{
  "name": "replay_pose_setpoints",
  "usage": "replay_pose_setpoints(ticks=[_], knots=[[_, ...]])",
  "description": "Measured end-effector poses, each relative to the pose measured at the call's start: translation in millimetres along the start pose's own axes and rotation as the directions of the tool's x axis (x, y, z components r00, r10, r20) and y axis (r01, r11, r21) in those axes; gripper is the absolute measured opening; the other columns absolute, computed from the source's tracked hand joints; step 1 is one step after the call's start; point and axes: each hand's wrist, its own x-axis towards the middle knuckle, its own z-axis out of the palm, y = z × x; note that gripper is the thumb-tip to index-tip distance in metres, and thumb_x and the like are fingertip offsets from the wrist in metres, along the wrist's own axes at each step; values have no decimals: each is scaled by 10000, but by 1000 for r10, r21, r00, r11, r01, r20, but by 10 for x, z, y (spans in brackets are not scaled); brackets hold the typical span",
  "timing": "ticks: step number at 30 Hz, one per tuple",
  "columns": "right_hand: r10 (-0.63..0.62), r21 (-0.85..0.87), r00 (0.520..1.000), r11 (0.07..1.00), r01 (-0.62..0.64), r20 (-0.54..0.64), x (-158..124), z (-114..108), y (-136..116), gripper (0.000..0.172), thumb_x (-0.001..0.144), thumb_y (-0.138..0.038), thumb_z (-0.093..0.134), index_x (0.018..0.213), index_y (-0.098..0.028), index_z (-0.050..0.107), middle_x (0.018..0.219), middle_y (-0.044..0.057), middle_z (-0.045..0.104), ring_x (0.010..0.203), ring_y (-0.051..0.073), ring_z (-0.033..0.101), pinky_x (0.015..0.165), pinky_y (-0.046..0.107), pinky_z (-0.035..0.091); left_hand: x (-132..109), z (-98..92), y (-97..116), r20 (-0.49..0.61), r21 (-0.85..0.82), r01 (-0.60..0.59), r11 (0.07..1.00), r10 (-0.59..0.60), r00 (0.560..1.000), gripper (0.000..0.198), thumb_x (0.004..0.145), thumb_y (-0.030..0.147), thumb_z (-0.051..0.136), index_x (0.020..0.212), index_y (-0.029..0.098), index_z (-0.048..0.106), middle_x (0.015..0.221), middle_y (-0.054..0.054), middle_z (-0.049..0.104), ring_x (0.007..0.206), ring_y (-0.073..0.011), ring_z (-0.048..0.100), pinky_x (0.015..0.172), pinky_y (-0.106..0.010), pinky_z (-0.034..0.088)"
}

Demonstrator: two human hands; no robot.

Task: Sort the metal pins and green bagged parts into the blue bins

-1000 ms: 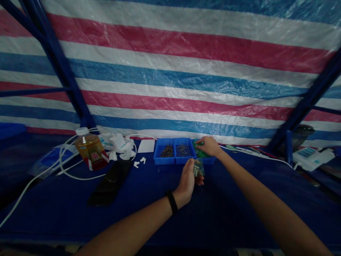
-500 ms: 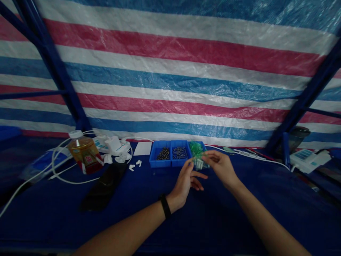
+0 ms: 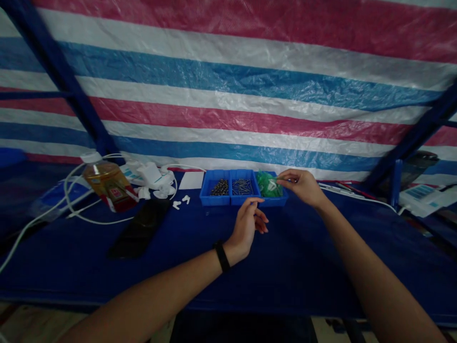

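Note:
Three small blue bins stand in a row at the back of the table. Brownish metal hardware pieces fill the left bin [image 3: 215,200], and thin silver screws or nails [image 3: 243,186] lie in the middle one. A crumpled green plastic bag [image 3: 268,185] with something whitish in it sits in the right bin [image 3: 274,202]. My right hand [image 3: 300,185] pinches the bag's right edge between thumb and fingers. My left hand [image 3: 247,227] hovers in front of the middle bin, holding nothing, its fingers loosely bent and apart. A black band circles my left wrist.
Left of the bins are white earbuds [image 3: 181,202], a white card [image 3: 192,180], a dark flat pouch [image 3: 143,228], a bottle of amber liquid [image 3: 109,183] and white cables. A white box [image 3: 423,199] stands at right. Striped sheeting [image 3: 250,114] hangs behind.
Both hands were at the green bag; my left hand has come off it. The bag now rests lower in the right bin, with my right hand at its right edge. The view has tilted down.

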Motion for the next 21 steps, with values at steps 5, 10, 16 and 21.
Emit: replay_pose_setpoints(ticks=[5, 10, 16, 21], knots=[[-54, -149, 992, 986, 71, 115, 6, 26, -101, 191, 817, -363, 675, 863, -194, 754, 863, 41, 765, 763, 200, 670, 710, 311, 478, 5, -4, -24, -22, 18, -6, 1000, 6, 1000, 292, 895, 384, 461, 1074, 184, 576, 620, 28, 580, 439, -109, 544, 426, -194, 378], [-28, -300, 993, 954, -8, -118, -126, -20, -152, 314, 860, -447, 653, 1026, -197, 747, 994, 77, 766, 801, 229, 676, 774, 366, 520, -26, 5, -7, -89, 109, -137, 985, 146, 985, 256, 897, 387, 476, 982, 180, 600, 645, 32, 558, 431, -88, 512, 410, -187, 353], [-246, -664, 947, 746, 50, -206, 12, 149, -473, 512, 1013, -459, 398, 1385, -163, 587, 1388, 168, 601, 1277, 338, 529, 1069, 500, 400, 28, -21, 49, -126, 171, -322, 931, 345, 930, 214, 936, 334, 465, 926, 183, 617, 695, 25, 544, 471, -70, 500, 437, -182, 354], [-7, -708, 993, 701, 88, 118, 316, 638, -390, 593, 1046, -482, 261, 1454, -121, 492, 1492, 217, 487, 1389, 336, 430, 1103, 534, 352, 51, -82, 98, -102, 230, -383, 894, 414, 905, 215, 972, 294, 441, 939, 188, 626, 697, 24, 543, 493, -72, 492, 465, -188, 360]])
